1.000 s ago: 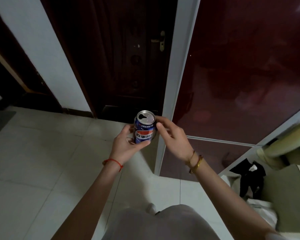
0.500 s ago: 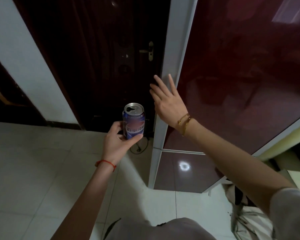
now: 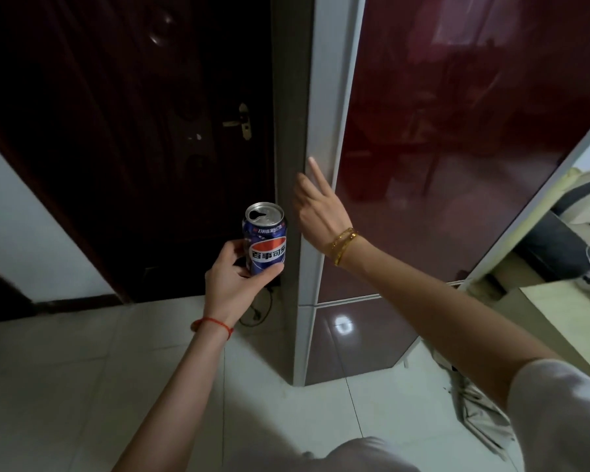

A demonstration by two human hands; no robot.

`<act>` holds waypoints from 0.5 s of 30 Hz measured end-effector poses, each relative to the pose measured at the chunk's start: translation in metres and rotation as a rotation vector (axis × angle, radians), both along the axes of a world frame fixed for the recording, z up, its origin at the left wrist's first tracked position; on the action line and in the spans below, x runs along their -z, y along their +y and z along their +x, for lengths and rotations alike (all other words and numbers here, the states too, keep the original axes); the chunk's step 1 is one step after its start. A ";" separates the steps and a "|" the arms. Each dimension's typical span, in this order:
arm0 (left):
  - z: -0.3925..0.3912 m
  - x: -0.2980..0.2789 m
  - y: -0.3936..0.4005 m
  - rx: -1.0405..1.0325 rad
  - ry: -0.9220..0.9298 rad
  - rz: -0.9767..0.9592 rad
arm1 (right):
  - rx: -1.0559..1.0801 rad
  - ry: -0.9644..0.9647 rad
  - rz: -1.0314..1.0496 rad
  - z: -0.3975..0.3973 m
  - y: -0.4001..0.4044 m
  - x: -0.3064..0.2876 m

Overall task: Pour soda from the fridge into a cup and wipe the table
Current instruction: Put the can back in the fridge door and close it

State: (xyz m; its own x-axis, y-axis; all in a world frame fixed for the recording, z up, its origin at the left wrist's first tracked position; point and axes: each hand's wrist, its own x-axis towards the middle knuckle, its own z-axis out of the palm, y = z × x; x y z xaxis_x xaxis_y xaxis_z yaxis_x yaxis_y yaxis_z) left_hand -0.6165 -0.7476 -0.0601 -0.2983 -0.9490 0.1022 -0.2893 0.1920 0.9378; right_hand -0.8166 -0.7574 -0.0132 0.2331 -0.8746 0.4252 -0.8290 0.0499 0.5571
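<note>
The left hand (image 3: 234, 279) grips a blue aluminium soda can (image 3: 265, 238) with a red-and-white logo low around its body, thumb in front and fingers behind, and holds it upright just left of the tall fridge with glossy dark-red doors (image 3: 457, 148). The can's mouth is already open, so it needs to stay level. The right hand (image 3: 315, 207) is spread flat, fingers straight, against the pale grey edge of the upper fridge door (image 3: 331, 131), holding nothing; whether the door is fully seated I cannot tell. The step in hand looks like shutting the fridge after fetching the soda. Next comes a firm push to close the door, then a turn toward the cream-coloured table (image 3: 566, 311) at the right, where a cup, not in view, must be found for pouring.
</note>
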 end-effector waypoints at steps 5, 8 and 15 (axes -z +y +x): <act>0.009 -0.002 -0.007 0.059 -0.007 0.004 | -0.053 -0.021 -0.134 0.007 0.015 0.006; 0.014 -0.002 -0.010 0.099 0.005 -0.005 | -0.063 -0.013 -0.207 0.008 0.040 0.018; 0.005 0.000 0.002 0.225 0.034 -0.020 | -0.086 0.009 -0.302 0.009 0.114 0.025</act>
State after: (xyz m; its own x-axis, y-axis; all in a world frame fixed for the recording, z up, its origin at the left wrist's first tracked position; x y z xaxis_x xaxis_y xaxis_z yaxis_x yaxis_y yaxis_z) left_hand -0.6112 -0.7459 -0.0602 -0.4985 -0.8565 0.1337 -0.2056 0.2667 0.9416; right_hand -0.8073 -0.6430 -0.0379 0.3054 -0.6859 0.6605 -0.8326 0.1442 0.5348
